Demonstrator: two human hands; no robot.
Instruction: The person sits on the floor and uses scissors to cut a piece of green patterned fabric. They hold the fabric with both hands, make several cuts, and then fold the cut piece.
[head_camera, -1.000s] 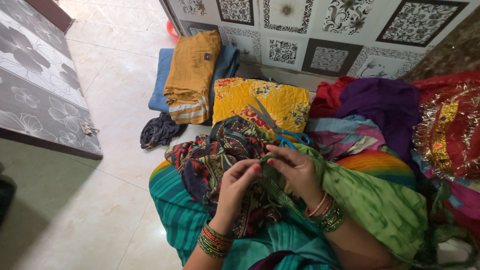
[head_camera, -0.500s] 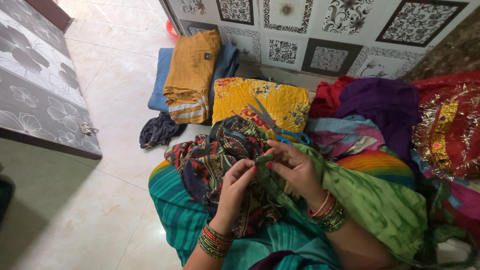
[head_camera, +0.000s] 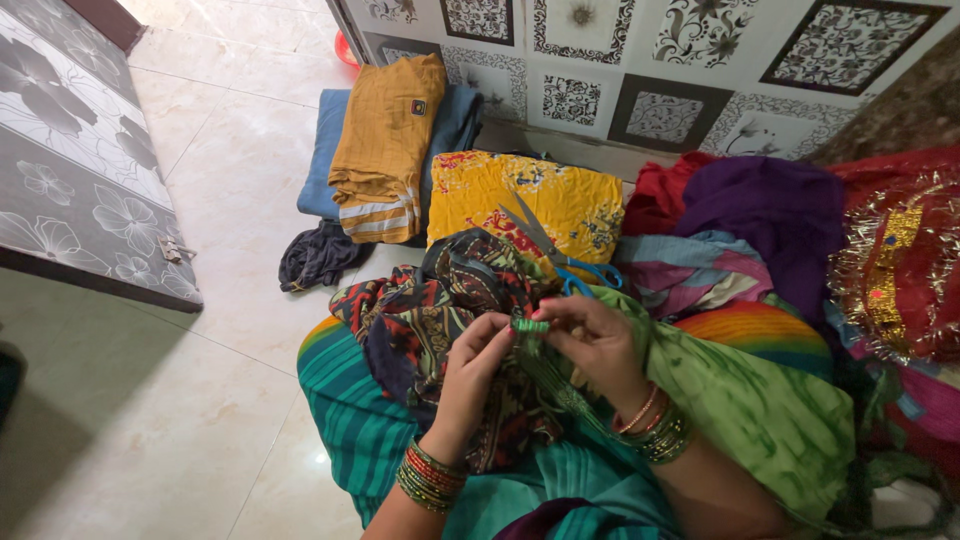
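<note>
Narrow green beaded trim strip (head_camera: 531, 326) pinched at its end between fingertips of left hand (head_camera: 472, 372) and right hand (head_camera: 594, 340), both sets of fingers closed on it, above dark multicoloured printed cloth (head_camera: 425, 320) on lap. Blue-handled steel scissors (head_camera: 560, 255) resting just beyond, on folded yellow floral fabric (head_camera: 540, 195).

Small square label (head_camera: 417, 107), dark with yellowish centre, sewn near top of folded mustard garment (head_camera: 385, 150). No packages, signs, screens.

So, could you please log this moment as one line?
left hand: pinching green trim | right hand: pinching green trim | scissors: on yellow cloth
</note>
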